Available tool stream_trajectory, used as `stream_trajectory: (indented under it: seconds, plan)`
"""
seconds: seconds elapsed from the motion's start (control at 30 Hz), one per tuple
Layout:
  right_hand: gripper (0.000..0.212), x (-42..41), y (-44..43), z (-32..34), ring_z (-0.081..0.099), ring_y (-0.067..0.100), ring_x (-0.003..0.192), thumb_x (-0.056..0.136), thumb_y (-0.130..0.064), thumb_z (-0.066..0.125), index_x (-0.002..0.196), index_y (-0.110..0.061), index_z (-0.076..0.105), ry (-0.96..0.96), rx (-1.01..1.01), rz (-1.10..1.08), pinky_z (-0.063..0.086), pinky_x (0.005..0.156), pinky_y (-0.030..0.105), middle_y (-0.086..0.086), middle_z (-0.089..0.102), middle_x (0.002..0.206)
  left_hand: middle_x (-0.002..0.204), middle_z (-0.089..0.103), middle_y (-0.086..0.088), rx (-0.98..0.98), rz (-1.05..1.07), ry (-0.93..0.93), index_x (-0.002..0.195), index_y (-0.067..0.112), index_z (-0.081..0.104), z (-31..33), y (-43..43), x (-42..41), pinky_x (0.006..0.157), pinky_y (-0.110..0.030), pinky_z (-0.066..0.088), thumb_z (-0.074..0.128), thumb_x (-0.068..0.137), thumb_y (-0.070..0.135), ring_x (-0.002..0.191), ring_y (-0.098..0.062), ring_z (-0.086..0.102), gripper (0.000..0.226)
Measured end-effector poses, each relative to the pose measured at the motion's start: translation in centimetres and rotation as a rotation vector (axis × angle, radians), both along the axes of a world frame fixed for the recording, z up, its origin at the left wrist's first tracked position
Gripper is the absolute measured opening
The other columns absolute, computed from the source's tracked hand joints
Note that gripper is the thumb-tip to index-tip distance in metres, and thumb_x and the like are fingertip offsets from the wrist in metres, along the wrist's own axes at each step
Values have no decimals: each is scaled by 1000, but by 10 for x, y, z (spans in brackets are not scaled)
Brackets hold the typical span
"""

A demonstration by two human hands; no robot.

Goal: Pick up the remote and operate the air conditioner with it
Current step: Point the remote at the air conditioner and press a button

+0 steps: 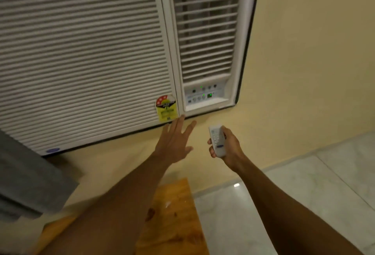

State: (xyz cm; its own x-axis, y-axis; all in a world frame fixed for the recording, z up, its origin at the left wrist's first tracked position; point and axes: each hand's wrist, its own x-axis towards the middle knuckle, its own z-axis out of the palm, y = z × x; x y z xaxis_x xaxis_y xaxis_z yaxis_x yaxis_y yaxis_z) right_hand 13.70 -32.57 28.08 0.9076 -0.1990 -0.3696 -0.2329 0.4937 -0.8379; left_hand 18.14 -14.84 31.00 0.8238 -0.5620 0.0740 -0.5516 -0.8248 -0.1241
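Observation:
A white window air conditioner (pixel 85 55) fills the wall in front of me, with a louvred vent on its right and a control panel (pixel 204 94) below it showing small green lights. My right hand (pixel 228 146) grips a small white remote (pixel 217 140), held upright just below and to the right of the panel, thumb side on its buttons. My left hand (pixel 175 143) is raised with fingers spread and empty, its fingertips close to the unit's lower edge near a yellow energy sticker (pixel 166 108).
A wooden table top (pixel 174 214) lies below my arms. Grey fabric (pixel 26 181) hangs at the lower left. Pale marble floor (pixel 304 193) spreads to the right. The cream wall (pixel 304 51) surrounds the unit.

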Motion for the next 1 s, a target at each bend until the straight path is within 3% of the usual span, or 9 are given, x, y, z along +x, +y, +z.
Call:
stream_trajectory:
  seconds: [0.1,0.23,0.5,0.6,0.8,1.0]
  plan:
    - [45,3,-13,45,45,25,38,103,-35,32,117,2,53,-128,19,-13,40,38,25,19,53,69,161,4,-16,-36,-29,-111,153,26,3,45,-12,12,116,-51,22,58,89,50,146,-33,12,88]
    - [43,0,-23,77,47,26,44,94,-31,33,114,1,55,-245,78,51,39,40,26,18,53,70,160,9,-18,-19,-32,-180,153,26,7,75,-14,24,114,-49,23,61,87,48,145,-32,15,88]
    - [34,-4,-24,82,47,25,46,82,-18,35,104,-2,56,-251,128,141,39,42,25,15,56,65,160,7,-18,46,-43,-198,153,25,6,82,-10,22,115,-49,21,61,87,45,145,-34,14,88]
    - [28,4,-22,82,49,23,46,82,-12,39,103,-2,55,-176,74,125,41,41,24,12,57,64,161,6,-18,58,-41,-188,153,25,4,81,-6,23,115,-49,20,60,88,44,145,-33,13,88]
    - [17,34,-40,88,49,19,53,88,-10,39,100,-1,45,204,-9,208,44,38,19,15,52,76,160,9,-18,43,-54,-173,153,25,7,72,0,22,115,-50,23,58,89,37,144,-33,17,83]
    - [20,43,-55,84,51,19,54,92,-9,41,108,1,44,281,-107,312,45,38,20,17,55,79,159,12,-18,53,-59,-163,153,25,6,62,6,23,115,-52,22,60,88,35,144,-34,17,85]
